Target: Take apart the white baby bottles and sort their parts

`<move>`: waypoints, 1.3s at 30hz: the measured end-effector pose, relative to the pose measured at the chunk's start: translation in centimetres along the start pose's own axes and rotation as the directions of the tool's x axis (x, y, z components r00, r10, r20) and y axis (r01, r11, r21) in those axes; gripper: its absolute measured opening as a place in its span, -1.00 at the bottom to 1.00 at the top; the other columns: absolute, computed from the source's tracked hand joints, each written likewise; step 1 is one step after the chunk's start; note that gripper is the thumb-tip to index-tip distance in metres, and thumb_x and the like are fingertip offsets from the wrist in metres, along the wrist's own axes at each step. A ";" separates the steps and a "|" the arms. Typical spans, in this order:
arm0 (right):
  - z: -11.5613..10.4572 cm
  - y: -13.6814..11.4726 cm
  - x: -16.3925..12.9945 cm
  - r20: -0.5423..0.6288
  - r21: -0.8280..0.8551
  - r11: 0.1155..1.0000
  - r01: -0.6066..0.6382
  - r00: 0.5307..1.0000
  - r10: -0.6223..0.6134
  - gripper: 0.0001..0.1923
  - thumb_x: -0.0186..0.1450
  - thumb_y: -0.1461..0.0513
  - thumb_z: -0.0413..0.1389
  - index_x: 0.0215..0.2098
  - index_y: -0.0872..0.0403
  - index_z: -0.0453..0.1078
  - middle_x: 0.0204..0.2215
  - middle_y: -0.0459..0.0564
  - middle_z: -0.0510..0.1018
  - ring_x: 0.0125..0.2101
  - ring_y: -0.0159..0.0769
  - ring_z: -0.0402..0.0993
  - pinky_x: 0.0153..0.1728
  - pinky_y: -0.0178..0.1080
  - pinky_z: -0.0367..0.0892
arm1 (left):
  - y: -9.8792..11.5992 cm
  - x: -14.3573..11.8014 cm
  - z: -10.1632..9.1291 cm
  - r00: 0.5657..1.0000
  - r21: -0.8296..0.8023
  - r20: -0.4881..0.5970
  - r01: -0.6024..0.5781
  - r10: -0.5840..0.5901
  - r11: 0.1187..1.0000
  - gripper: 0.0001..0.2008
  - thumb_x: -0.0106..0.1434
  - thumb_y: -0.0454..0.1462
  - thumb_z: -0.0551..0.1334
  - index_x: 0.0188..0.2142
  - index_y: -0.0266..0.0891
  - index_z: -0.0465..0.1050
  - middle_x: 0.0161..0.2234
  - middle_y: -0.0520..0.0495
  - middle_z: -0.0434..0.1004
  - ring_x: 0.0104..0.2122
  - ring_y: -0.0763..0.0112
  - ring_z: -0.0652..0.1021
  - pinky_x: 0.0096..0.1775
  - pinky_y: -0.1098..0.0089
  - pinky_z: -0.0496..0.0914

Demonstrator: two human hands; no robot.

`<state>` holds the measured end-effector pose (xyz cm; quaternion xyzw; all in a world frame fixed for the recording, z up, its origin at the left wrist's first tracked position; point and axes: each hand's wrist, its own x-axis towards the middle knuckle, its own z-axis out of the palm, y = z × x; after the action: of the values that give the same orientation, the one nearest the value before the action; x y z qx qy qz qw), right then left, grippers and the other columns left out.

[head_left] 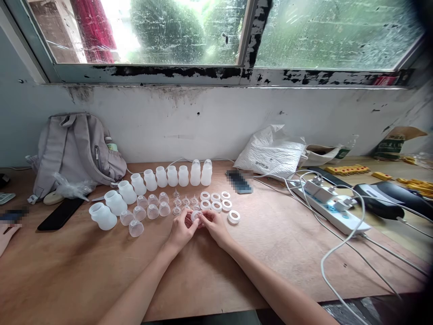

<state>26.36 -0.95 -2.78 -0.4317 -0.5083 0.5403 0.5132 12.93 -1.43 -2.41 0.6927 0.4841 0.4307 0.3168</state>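
Two hands meet over the wooden table point(101, 271), in front of the row of white bottles point(150, 179). Your left hand point(181, 232) and right hand point(214, 225) both pinch one small white ring point(195, 216) between the fingertips.

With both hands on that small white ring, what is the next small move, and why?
Probably seat the part fully: both hands, left hand and right hand, pinch one white ring between the fingertips, while loose clear nipples and more rings lie just behind on the table.
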 end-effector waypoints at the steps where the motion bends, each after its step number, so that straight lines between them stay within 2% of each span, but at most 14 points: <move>1: 0.0 0.0 0.0 -0.007 0.007 1.000 -0.001 1.000 0.001 -0.75 0.05 0.08 0.16 -0.47 0.11 0.43 -0.52 -0.04 0.50 -0.51 -0.31 0.43 -0.45 -0.23 0.42 | 0.0 0.0 -0.1 1.000 -0.023 0.012 0.000 0.000 1.000 -0.84 0.09 -0.22 0.15 -0.32 -0.21 0.28 -0.43 0.01 0.48 -0.49 0.46 0.51 -0.43 0.48 0.39; 9: 0.0 0.1 0.0 -0.006 0.003 1.000 -0.009 1.000 0.009 -0.70 0.01 0.03 0.17 -0.46 0.11 0.41 -0.54 -0.05 0.50 -0.51 -0.28 0.45 -0.40 -0.18 0.43 | -0.7 0.2 -0.1 0.996 -0.195 0.060 0.073 -0.062 0.978 -0.78 0.04 -0.24 0.19 -0.29 -0.25 0.30 -0.41 -0.03 0.50 -0.44 0.42 0.54 -0.40 0.44 0.47; 28: 0.0 0.7 -0.1 -0.002 -0.061 0.998 0.034 0.999 -0.034 -0.73 0.06 0.04 0.14 -0.44 0.09 0.36 -0.51 -0.03 0.49 -0.50 -0.24 0.46 -0.38 -0.12 0.42 | -1.4 0.4 0.1 0.992 -0.269 0.038 0.128 -0.122 0.955 -0.78 0.01 -0.28 0.22 -0.31 -0.30 0.35 -0.38 -0.09 0.51 -0.43 0.37 0.55 -0.37 0.38 0.48; 34: -0.4 0.7 0.3 -0.055 -0.111 0.992 0.053 0.997 -0.060 -0.77 0.06 0.09 0.14 -0.43 0.08 0.30 -0.44 -0.05 0.46 -0.43 -0.26 0.43 -0.43 -0.21 0.41 | -1.2 0.4 0.2 0.989 -0.333 0.089 0.144 -0.121 0.932 -0.72 0.04 -0.26 0.21 -0.22 -0.30 0.34 -0.32 -0.13 0.54 -0.36 0.35 0.55 -0.30 0.36 0.47; 37: -0.5 0.8 0.4 -0.048 -0.137 0.989 0.054 0.997 -0.061 -0.79 0.05 0.12 0.14 -0.45 0.06 0.24 -0.52 -0.11 0.42 -0.54 -0.34 0.39 -0.55 -0.27 0.37 | -0.9 0.2 0.1 0.988 -0.318 0.112 0.133 -0.102 0.939 -0.73 0.08 -0.27 0.17 -0.19 -0.29 0.33 -0.29 -0.13 0.53 -0.33 0.36 0.55 -0.29 0.37 0.46; 39: -0.6 1.0 0.4 -0.057 -0.204 0.978 0.036 0.997 -0.049 -0.81 0.07 0.14 0.11 -0.49 0.05 0.19 -0.61 -0.16 0.36 -0.66 -0.40 0.31 -0.66 -0.32 0.28 | -0.7 0.1 0.1 0.989 -0.260 0.126 0.108 -0.077 0.960 -0.74 0.09 -0.26 0.15 -0.20 -0.28 0.33 -0.33 -0.11 0.53 -0.36 0.37 0.55 -0.31 0.39 0.46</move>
<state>26.77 -0.47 -3.80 -0.4872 -0.5536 0.4611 0.4935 12.76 -1.13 -3.02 0.6440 0.4347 0.4362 0.4539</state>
